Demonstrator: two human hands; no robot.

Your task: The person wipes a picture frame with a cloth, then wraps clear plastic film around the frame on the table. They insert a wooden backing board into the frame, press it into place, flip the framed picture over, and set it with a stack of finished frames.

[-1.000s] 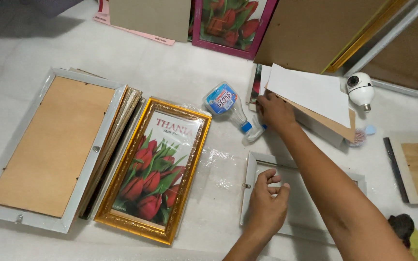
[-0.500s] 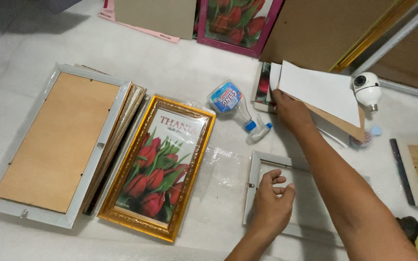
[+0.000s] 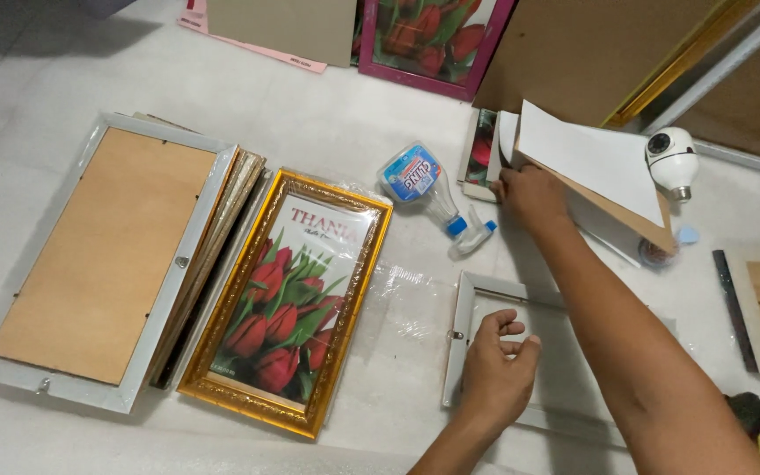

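A: Reaching across your body, your right hand [image 3: 531, 197] rests on the near edge of the white sheet [image 3: 593, 158], which lies on a brown backing board [image 3: 635, 220]. Fingers are curled over that edge; whether the grip truly pinches the sheet, I cannot tell.

B: And your left hand [image 3: 496, 374]?

A: It sits on the white frame [image 3: 461, 325] lying flat on the floor [image 3: 327, 132], near the frame's upper left corner. Fingers are bent and drawn together against the thumb; anything pinched between them is too small to make out.

B: Where does the stack stand relative to the frame?

A: Up and to the right of it, beside a small white round camera [image 3: 672, 158].

B: What lies between your hands?

A: A clear spray bottle [image 3: 420, 185] with a blue label, on its side, nozzle pointing toward the white frame, just left of your right hand.

B: Further left?

A: A gold frame [image 3: 285, 299] holding a picture of red tulips, wrapped in clear film. Touching its left side is a stack of frames [image 3: 222, 229], and beside that a white frame turned face down [image 3: 98, 255], brown backing up.
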